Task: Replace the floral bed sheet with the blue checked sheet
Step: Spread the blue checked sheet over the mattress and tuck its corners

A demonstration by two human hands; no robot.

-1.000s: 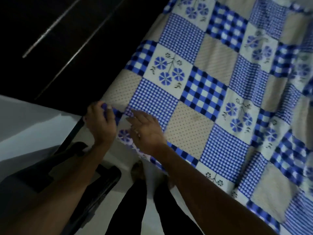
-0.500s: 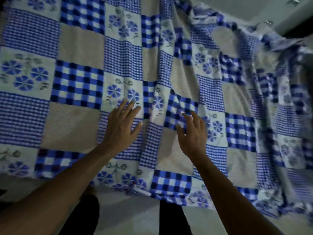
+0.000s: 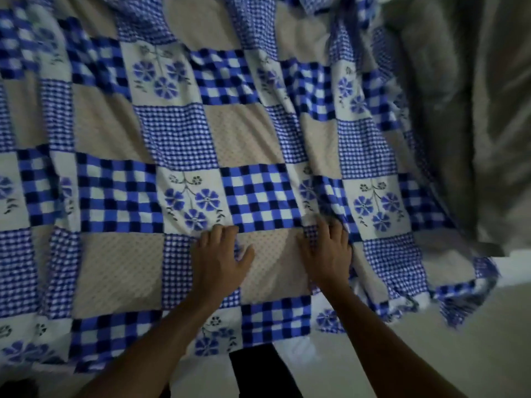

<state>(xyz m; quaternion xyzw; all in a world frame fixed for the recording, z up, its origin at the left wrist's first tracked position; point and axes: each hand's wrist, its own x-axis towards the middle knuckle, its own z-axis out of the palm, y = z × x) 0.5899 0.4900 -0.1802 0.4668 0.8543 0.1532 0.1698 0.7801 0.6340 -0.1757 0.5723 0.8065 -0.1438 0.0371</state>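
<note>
The blue checked sheet [image 3: 178, 145], a patchwork of blue checks, blue flowers and beige dotted squares, lies spread over the bed and fills most of the view. Its near edge hangs over the bed's side. My left hand [image 3: 218, 259] presses flat on a beige square near that edge, thumb spread out. About a hand's width to its right, my right hand [image 3: 327, 254] rests on the sheet, fingertips against a run of wrinkles. The sheet's right part is creased and bunched. No floral sheet can be made out.
Grey crumpled fabric [image 3: 474, 110] lies along the right, beyond the sheet's loose corner [image 3: 459, 294]. Pale floor [image 3: 431, 354] shows at the bottom right. My dark trouser legs [image 3: 258, 374] stand against the bed's near side.
The view has swung right from the bed's left corner to its right part. Both hands left that corner, moved right along the sheet and now lie lower, closer to the near edge.
</note>
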